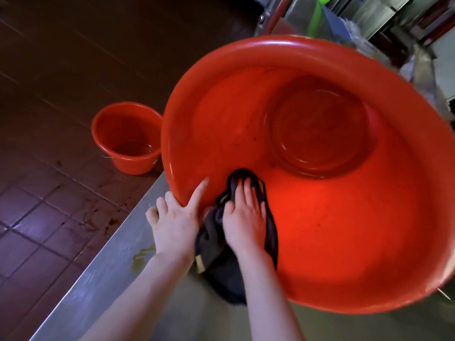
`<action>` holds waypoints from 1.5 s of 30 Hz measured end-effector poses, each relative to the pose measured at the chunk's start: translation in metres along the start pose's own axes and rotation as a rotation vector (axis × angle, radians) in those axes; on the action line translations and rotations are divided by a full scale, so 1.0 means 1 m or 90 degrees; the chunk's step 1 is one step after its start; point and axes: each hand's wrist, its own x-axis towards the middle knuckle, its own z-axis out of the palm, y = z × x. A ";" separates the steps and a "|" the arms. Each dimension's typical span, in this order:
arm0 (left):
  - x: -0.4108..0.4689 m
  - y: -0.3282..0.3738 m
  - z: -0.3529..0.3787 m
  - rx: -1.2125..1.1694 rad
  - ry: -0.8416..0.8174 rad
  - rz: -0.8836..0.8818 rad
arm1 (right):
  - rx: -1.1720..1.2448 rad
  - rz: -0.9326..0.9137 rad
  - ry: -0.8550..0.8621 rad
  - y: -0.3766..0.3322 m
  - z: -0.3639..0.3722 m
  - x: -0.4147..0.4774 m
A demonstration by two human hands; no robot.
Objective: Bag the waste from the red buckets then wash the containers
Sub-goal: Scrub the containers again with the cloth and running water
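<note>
Both hands at work: the left hand grips the near rim of the big red round plastic basin, forefinger laid over the lip to the inside, the other fingers outside it. Just to its right, the right hand lies flat, fingers spread, pressing a dark grey cloth against the basin's inner wall. The basin is tipped, mouth toward the person, and sits on the stainless steel counter under both wrists. Beside the left wrist, a yellow-green smear on the steel. Beyond the left hand, down on the dark tiled floor, a small red plastic bucket stands upright with a little water in it
</note>
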 end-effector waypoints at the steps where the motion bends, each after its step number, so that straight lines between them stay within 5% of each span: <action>1: 0.001 0.000 0.000 -0.009 -0.003 -0.001 | -0.015 -0.011 0.000 0.000 0.002 -0.013; 14: 0.004 -0.010 -0.035 0.013 0.048 0.105 | 0.013 0.063 -0.024 0.042 -0.012 0.127; 17: 0.041 -0.016 -0.073 -0.058 0.199 0.224 | 0.014 0.051 -0.022 0.046 -0.009 0.125; 20: 0.078 -0.008 -0.101 -0.065 0.219 0.340 | 0.005 0.044 -0.043 0.046 -0.014 0.124; 28: 0.031 -0.021 -0.054 -0.149 0.098 0.110 | -0.162 0.019 -0.094 0.058 -0.035 0.112; 39: 0.006 -0.023 -0.022 -0.057 0.066 0.014 | -0.042 -0.086 -0.010 -0.022 0.008 -0.036; 45: 0.005 -0.024 -0.024 -0.014 0.056 -0.011 | -0.054 0.116 -0.030 0.001 -0.015 0.082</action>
